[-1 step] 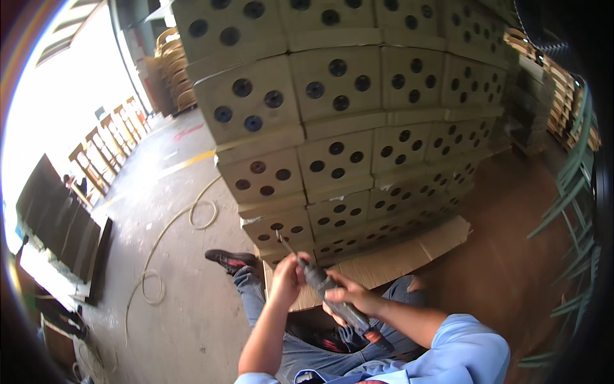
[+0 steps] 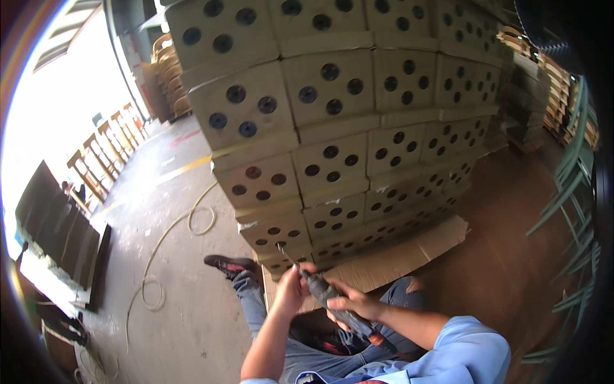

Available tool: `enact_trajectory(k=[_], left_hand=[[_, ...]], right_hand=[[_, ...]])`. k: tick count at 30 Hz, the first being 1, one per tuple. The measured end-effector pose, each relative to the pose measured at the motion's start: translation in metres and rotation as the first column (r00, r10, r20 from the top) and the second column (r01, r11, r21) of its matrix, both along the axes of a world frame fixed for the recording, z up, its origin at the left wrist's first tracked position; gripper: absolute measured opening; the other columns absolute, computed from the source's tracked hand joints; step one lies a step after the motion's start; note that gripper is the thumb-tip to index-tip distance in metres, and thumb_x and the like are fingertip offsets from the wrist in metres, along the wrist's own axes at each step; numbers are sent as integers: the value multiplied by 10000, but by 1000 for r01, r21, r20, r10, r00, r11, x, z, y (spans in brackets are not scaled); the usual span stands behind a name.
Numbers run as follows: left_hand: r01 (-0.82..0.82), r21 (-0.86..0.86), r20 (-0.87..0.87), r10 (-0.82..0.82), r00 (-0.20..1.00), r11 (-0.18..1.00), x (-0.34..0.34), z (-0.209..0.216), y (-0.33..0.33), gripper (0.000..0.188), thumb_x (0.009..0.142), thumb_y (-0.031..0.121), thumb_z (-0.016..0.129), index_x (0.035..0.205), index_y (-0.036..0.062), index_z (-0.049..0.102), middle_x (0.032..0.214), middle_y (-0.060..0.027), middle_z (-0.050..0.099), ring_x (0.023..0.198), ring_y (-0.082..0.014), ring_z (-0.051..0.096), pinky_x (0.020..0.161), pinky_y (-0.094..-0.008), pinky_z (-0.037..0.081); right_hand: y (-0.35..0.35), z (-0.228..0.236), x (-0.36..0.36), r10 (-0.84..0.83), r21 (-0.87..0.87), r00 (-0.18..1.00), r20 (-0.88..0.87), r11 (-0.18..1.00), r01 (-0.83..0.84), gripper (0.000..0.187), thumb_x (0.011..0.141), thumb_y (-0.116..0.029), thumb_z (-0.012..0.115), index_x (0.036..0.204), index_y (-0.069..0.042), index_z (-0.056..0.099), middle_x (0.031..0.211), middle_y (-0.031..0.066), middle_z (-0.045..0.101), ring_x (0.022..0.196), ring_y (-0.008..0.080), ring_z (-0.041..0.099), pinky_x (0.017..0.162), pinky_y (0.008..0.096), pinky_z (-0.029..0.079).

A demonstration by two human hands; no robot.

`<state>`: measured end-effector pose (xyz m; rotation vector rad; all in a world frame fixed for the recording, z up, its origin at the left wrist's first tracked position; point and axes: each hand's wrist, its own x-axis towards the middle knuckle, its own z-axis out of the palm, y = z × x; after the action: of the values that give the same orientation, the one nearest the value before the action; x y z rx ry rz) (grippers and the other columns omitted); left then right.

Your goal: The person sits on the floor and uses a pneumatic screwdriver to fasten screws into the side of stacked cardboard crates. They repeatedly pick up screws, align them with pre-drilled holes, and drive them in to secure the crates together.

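Note:
In both hands I hold a dark power screwdriver (image 2: 326,296) with a long thin metal bit and a reddish rear end. My right hand (image 2: 354,303) wraps round its body. My left hand (image 2: 294,289) is closed at its front end, by the base of the bit. The bit's tip points up and away, at a dark disc low on the near left of a tall stack of tan boxes (image 2: 246,153). Whether the tip touches the disc I cannot tell. Several dark round discs or holes dot each box face.
A flattened cardboard sheet (image 2: 409,248) lies at the foot of the stack, by my legs. A pale hose (image 2: 157,243) curls over the floor on the left. Dark panels (image 2: 57,224) lean at far left; green chair-like frames (image 2: 572,185) line the right.
The bit's tip and my left hand have shifted slightly down. The stack sits a little farther left in the view. Both hands keep their grip on the power screwdriver.

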<state>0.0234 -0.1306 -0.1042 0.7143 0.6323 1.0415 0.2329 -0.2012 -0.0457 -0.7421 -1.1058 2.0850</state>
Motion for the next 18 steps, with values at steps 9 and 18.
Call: enact_trajectory(k=[9,18], left_hand=[[366,-484,4,-416,909,795,36,-131,-91,649,956,791,401,984,167,579,635,76,364,512,-80,307,485,-245,230],[290,-725,-2,-424,906,624,66,-149,-130,622,939,699,525,621,182,389,548,53,236,462,-129,245,464,-298,174]], right_hand=[[-44,-90,51,141,36,869,474,983,-180,1180,939,-628,654,1625,-46,-110,1025,206,665,585,169,653,514,299,533],[45,-101,213,-803,768,275,528,590,247,396,906,-387,755,960,-8,654,765,137,686,645,199,630,627,360,530]])
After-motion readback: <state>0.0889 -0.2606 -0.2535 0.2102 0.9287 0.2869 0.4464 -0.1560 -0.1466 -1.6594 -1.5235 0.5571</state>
